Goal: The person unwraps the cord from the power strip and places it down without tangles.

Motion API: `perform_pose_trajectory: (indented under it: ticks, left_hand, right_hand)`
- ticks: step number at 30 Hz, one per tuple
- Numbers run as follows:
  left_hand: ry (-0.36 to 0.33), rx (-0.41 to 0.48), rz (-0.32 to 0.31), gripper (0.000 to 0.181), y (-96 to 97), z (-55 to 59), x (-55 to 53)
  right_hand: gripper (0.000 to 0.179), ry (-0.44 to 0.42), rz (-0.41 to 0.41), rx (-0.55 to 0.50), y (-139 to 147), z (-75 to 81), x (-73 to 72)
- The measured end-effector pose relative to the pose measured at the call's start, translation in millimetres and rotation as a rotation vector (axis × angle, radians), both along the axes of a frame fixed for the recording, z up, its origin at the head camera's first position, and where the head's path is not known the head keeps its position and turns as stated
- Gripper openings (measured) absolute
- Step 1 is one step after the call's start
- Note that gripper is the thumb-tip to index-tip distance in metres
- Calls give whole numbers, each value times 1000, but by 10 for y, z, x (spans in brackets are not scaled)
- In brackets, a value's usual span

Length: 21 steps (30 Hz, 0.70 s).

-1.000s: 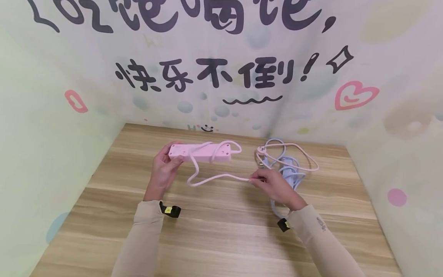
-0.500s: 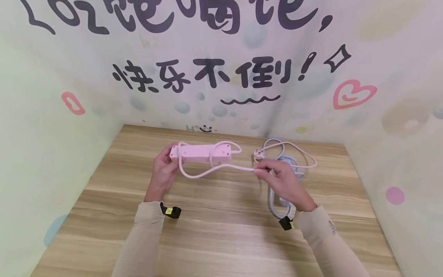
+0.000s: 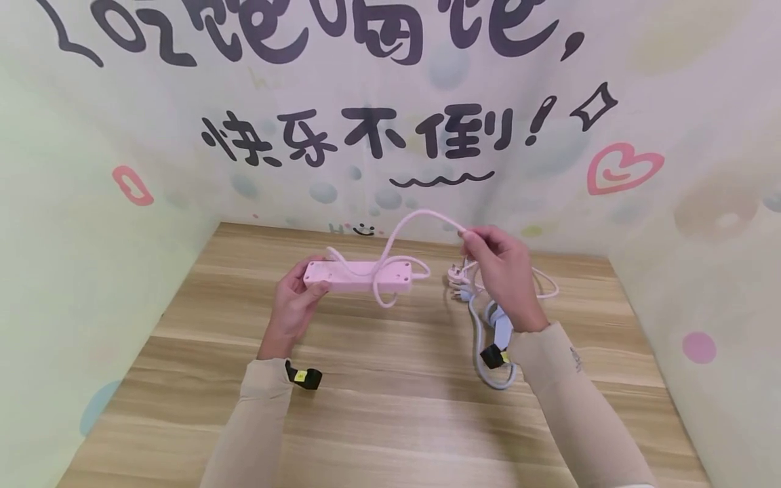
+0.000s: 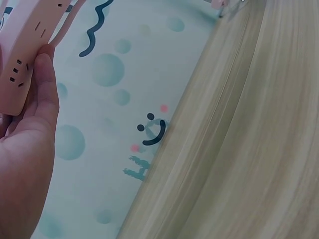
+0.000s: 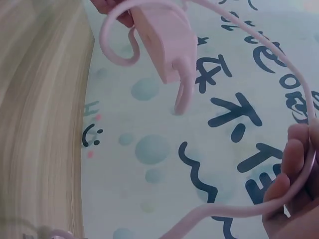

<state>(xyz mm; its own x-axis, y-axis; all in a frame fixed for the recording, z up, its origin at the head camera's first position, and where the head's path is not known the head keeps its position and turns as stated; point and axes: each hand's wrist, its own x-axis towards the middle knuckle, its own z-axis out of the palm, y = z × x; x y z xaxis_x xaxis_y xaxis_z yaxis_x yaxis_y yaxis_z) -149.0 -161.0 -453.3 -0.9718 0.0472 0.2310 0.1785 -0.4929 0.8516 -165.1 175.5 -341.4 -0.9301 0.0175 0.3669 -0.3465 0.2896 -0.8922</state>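
Observation:
My left hand grips the left end of a pink power strip, held level above the table. In the left wrist view, small slots show on the side of the strip. A pink cord leaves the strip's right end and loops around its body. Up and to the right, my right hand pinches that cord between thumb and fingers, and it arches between the two hands. The right wrist view shows the cord running through the curled fingers of the right hand.
A light blue power strip with a blue cord lies on the wooden table, partly hidden behind my right hand and wrist. Next to it rest a pink plug and a blue plug. A printed wall closes off the back.
My right hand has risen with the cord, lifting it from below the strip to an arch above. The cord's loop has moved off the strip's left end. My left hand stays almost in place.

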Motion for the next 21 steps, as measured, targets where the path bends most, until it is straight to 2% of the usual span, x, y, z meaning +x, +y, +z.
perform_pose_trajectory:
  ticks: [6,11,16,21]
  left_hand:
    - [6,-24,-8,41,-4,33,16]
    - [3,-40,-30,42,3,42,25]
    - [-5,-30,-21,42,12,42,29]
    - [4,-30,-14,41,4,42,32]
  right_hand:
    - [30,-79,-130,-33,-23,25,-264]
    - [33,-94,-166,11,14,-84,-396]
    - [32,-104,-195,95,122,-257,-504]
    - [32,-201,-215,238,242,-406,-542]
